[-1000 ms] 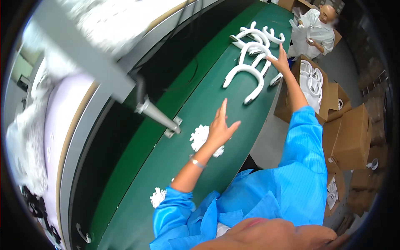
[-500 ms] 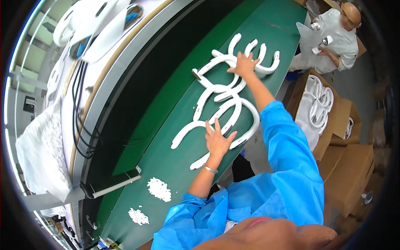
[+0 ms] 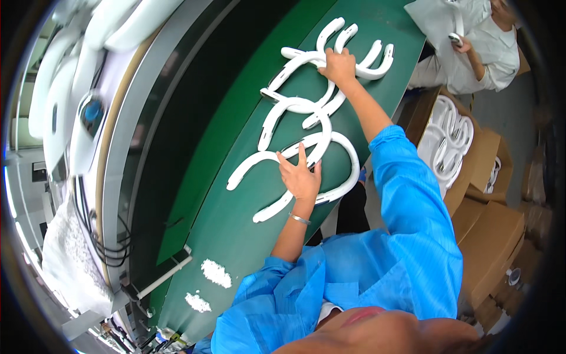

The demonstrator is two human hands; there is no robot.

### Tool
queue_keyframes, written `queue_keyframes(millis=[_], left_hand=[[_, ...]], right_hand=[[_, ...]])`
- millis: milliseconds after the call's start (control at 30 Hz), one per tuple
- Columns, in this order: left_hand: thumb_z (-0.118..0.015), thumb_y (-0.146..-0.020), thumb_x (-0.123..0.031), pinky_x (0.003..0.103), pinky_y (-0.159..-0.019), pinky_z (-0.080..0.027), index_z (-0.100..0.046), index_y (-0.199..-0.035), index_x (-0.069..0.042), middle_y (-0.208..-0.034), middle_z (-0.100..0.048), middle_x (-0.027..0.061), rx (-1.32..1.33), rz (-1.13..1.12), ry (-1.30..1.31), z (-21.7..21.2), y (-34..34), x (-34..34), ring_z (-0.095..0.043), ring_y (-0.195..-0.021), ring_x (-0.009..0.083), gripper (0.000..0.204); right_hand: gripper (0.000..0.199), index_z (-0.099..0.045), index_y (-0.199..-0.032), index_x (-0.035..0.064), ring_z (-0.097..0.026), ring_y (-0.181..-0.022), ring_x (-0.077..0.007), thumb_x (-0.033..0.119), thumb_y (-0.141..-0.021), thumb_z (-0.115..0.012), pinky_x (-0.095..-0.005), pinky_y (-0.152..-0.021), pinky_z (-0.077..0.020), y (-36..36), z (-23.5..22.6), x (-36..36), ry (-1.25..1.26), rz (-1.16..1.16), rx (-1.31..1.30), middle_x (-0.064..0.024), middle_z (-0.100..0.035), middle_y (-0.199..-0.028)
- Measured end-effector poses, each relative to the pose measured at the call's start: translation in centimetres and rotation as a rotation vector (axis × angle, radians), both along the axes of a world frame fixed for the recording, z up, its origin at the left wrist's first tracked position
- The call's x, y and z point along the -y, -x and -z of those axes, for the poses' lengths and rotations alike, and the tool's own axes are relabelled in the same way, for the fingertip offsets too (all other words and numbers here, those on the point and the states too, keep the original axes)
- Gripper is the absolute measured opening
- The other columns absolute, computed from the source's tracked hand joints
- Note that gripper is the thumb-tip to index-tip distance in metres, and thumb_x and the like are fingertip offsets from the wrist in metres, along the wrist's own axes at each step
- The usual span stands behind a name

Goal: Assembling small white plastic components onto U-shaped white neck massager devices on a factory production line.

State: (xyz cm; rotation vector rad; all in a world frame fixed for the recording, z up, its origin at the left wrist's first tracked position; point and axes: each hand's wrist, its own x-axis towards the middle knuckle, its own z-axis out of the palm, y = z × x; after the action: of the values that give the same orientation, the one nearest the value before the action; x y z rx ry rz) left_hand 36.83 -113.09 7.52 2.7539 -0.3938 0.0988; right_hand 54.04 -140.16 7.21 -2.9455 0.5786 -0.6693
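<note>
Several horseshoe-shaped white plastic pieces [image 3: 352, 154] lie overlapping in a linked chain on the green work surface [image 3: 236, 218]. My left hand [image 3: 302, 179] rests on the nearer ones, its fingers spread over the place where two arcs cross. Farther up, my right hand [image 3: 341, 68] has its fingers curled down over a curved white piece [image 3: 312, 58] among the far cluster. The part under that palm is hidden. Dark slots show along the sides of some pieces.
Two small heaps of white bits [image 3: 216, 274] lie on the near surface. A dark metal-edged trough runs along the left, below a shelf with large white parts [image 3: 56, 112]. At right, a carton [image 3: 448, 147] holds more white rings; beyond it a co-worker [image 3: 480, 47] holds a white part.
The chain of white pieces has slid away from the white heaps, with both my hands moving along. My right hand's fingers, spread before, are now curled in. The co-worker's hands have shifted.
</note>
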Motion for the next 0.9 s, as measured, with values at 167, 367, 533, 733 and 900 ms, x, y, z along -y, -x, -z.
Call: queue_keyframes(millis=[167, 367, 533, 733, 900], left_hand=[[-0.075, -0.070, -0.035, 0.047, -0.087, -0.044, -0.047, -0.133, -0.027, -0.136, -0.026, 0.0353, 0.052, -0.045, 0.009, 0.7, -5.8, 10.6, -0.045, -0.111, 0.0485, 0.070], [-0.075, -0.070, -0.036, 0.045, -0.086, -0.045, -0.049, -0.132, -0.026, -0.135, -0.027, 0.0357, 0.045, -0.088, 0.016, 1.0, -12.4, 25.1, -0.047, -0.110, 0.0481, 0.068], [-0.076, -0.068, -0.034, 0.045, -0.084, -0.047, -0.051, -0.130, -0.026, -0.136, -0.028, 0.0340, 0.061, -0.075, 0.072, 1.6, -17.6, 36.6, -0.048, -0.106, 0.0465, 0.067], [-0.076, -0.069, -0.030, 0.046, -0.081, -0.047, -0.047, -0.133, -0.026, -0.136, -0.028, 0.0346, 0.025, -0.056, 0.111, 2.4, -19.1, 40.7, -0.049, -0.102, 0.0472, 0.070], [-0.075, -0.071, -0.032, 0.054, -0.087, -0.042, -0.041, -0.137, -0.024, -0.140, -0.024, 0.0318, -0.144, -0.028, 0.067, 0.4, -18.0, 37.8, -0.038, -0.119, 0.0513, 0.074]], right_hand=[[0.039, -0.059, -0.081, 0.0079, -0.060, -0.079, -0.0294, 0.032, -0.056, -0.078, -0.0392, -0.061, -0.0475, -4.7, 0.6, 9.9, -0.020, -0.010, -0.073, -0.0080, -0.065, -0.068], [0.044, -0.061, -0.081, 0.0077, -0.061, -0.074, -0.0312, 0.036, -0.053, -0.080, -0.0412, -0.062, -0.0513, -10.6, 2.1, 24.1, 0.028, 0.042, -0.004, -0.0116, -0.066, -0.071], [0.049, -0.063, -0.087, 0.0082, -0.064, -0.077, -0.0316, 0.040, -0.054, -0.080, -0.0415, -0.065, -0.0529, -15.5, 2.0, 34.5, 0.042, 0.082, -0.049, -0.0114, -0.067, -0.076], [0.052, -0.063, -0.092, 0.0086, -0.063, -0.083, -0.0357, 0.046, -0.059, -0.078, -0.0457, -0.069, -0.0508, -16.9, 3.5, 37.8, 0.022, 0.065, -0.113, -0.0125, -0.068, -0.083], [0.067, -0.057, -0.118, 0.0098, -0.062, -0.092, -0.0364, 0.049, -0.067, -0.074, -0.0446, -0.082, -0.0467, -14.0, 2.3, 35.4, 0.254, -0.034, 0.181, -0.0126, -0.067, -0.099]])
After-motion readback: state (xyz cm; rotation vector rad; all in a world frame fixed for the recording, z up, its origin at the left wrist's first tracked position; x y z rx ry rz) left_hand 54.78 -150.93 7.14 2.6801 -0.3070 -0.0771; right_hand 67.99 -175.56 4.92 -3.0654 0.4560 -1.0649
